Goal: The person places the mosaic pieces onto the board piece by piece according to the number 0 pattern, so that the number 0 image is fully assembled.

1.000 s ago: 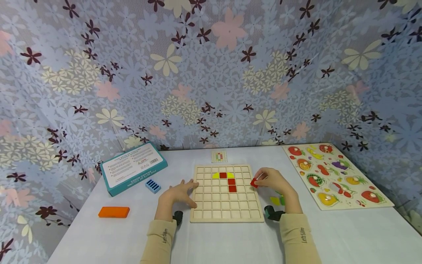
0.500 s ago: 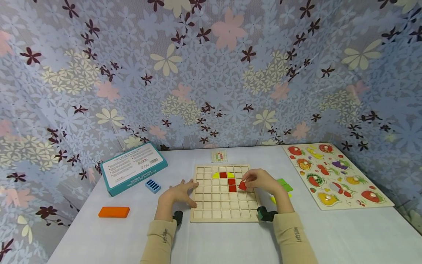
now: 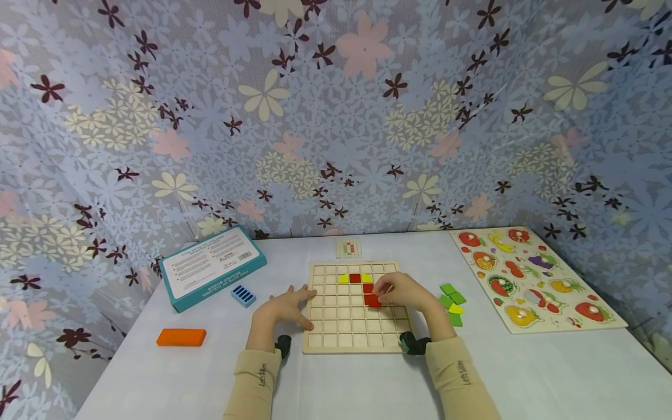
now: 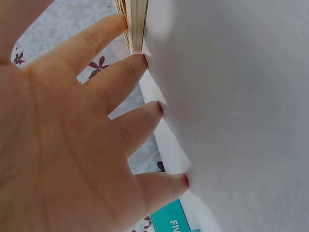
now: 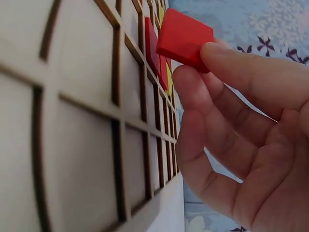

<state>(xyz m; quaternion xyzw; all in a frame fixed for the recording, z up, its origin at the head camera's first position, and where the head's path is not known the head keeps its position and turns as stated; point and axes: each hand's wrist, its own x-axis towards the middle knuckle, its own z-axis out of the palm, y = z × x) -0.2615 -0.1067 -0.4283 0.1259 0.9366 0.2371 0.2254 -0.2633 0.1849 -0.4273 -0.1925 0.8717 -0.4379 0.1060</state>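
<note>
A wooden grid board (image 3: 336, 327) lies mid-table. In its upper part are yellow pieces (image 3: 343, 279) at both ends of a red square (image 3: 355, 279), with more red squares below on the right. My right hand (image 3: 405, 290) is over the board, pinching a red square tile (image 5: 183, 37) between thumb and fingertips. In the right wrist view the tile is tilted and clear of the grid. My left hand (image 3: 286, 307) rests with spread fingers at the board's left edge. Its fingertips (image 4: 153, 110) touch the white cloth and the board's side in the left wrist view.
Green tiles (image 3: 454, 319) and a yellow piece (image 3: 457, 310) lie right of the board. A pattern card (image 3: 349, 249) is behind it. Leftward are a teal box (image 3: 212, 268), a blue slotted block (image 3: 244, 296) and an orange block (image 3: 181, 337). A fruit puzzle board (image 3: 535, 286) lies right.
My right hand has carried the red tile leftward from the board's right edge to beside the lower red squares, uncovering the green tiles. The left hand has stayed in place.
</note>
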